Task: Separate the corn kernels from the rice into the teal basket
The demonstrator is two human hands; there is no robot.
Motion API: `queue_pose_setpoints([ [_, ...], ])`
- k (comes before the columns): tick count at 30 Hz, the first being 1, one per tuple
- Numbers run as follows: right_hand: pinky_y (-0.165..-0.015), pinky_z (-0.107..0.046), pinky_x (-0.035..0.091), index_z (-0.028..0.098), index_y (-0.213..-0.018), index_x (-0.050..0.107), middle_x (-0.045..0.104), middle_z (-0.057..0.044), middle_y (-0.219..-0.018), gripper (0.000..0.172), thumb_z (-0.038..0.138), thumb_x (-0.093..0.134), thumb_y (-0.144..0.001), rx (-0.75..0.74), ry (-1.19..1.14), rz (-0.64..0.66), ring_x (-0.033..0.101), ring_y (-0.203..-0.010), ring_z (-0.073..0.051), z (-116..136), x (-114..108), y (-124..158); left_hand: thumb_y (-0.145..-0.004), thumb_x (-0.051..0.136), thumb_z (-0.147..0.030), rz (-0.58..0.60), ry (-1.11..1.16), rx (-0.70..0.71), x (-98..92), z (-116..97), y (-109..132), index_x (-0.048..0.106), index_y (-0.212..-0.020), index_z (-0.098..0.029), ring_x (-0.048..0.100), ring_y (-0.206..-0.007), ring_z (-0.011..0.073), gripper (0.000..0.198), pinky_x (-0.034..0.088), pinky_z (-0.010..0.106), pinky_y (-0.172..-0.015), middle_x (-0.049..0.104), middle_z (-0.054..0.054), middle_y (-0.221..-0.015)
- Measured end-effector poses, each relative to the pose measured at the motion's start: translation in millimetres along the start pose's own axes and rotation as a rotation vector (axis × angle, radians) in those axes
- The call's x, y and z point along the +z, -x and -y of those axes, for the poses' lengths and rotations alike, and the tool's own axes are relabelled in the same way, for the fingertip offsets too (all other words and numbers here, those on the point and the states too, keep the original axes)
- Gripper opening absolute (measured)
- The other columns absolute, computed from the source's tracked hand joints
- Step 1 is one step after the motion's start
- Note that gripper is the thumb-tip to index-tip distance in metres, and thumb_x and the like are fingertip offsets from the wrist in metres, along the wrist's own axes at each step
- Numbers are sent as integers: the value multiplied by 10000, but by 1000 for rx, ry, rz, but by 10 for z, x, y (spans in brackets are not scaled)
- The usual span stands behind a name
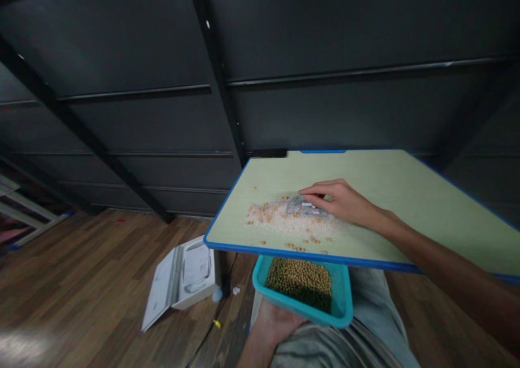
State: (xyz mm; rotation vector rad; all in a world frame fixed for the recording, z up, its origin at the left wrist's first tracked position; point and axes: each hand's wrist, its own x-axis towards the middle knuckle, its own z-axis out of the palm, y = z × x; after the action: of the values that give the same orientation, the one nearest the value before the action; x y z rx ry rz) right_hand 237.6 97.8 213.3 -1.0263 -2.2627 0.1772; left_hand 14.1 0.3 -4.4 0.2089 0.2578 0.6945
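My right hand (337,199) is over a small folding-style table (365,173) with a pale green top and blue edge. Its fingers are closed on a thin, see-through plastic piece (293,205) with pale printing, possibly a packet. Underneath lies a spread of white rice (280,224) mixed with yellow soybeans (266,212). A few more beans are scattered along the near edge. Below that edge, my left hand (278,320) grips a turquoise plastic basket (343,297) from beneath. Many soybeans (300,281) fill its bottom; the hand's fingertips are hidden under it.
An open white box (197,270) stands on the wooden floor (101,281) at left, beside a black cable (211,324) with a yellow tag. A dark panelled wall (162,124) rises behind the table. A black object (268,153) sits at its far left corner.
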Motion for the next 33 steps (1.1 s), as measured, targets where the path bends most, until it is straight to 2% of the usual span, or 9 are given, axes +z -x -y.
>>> queue_pose_setpoints([
  [4,-873,-342,544,237,-1135,759,780,-52,-1073,248,234,575,-969,22,-6,-24,729,-965,-206,5,4,-7,-949,380,-524,-85,-48,5,22,3,5,670,-1244,-145,612,-1233,255,560,415,436,-1070,643,128,-1336],
  [8,-797,-318,561,235,-1108,767,782,-49,-1058,237,262,588,-955,91,-72,-63,726,-941,-197,54,-27,-5,-940,394,-538,-54,-53,18,60,-2,2,669,-1253,-196,641,-1182,268,539,445,448,-1032,639,89,-1347],
  [11,-771,-302,560,222,-1095,769,784,-50,-1056,230,260,600,-943,120,-134,-42,728,-920,-186,97,-51,0,-940,394,-536,-35,-45,8,40,-7,-6,671,-1250,-190,624,-1213,268,541,426,440,-1054,631,88,-1357],
  [14,-783,-302,554,221,-1085,772,790,-42,-1031,226,237,607,-932,96,-165,-2,732,-885,-178,111,-50,7,-935,407,-523,-36,-42,7,8,-6,-10,695,-1214,-185,587,-1266,280,525,390,451,-1093,638,90,-1346],
  [19,-814,-294,539,219,-1094,768,790,-34,-1035,232,210,595,-940,55,-136,-6,731,-899,-171,89,-32,18,-912,462,-519,-46,-42,1,36,-6,4,723,-1160,-198,603,-1244,286,482,407,461,-1082,673,74,-1299],
  [33,-824,-301,551,226,-1115,769,787,-47,-1060,233,254,620,-937,23,-194,65,738,-903,-177,117,-28,30,-896,519,-463,-59,-7,18,69,-14,-20,773,-1045,-192,579,-1276,289,400,340,465,-1148,732,72,-1205],
])
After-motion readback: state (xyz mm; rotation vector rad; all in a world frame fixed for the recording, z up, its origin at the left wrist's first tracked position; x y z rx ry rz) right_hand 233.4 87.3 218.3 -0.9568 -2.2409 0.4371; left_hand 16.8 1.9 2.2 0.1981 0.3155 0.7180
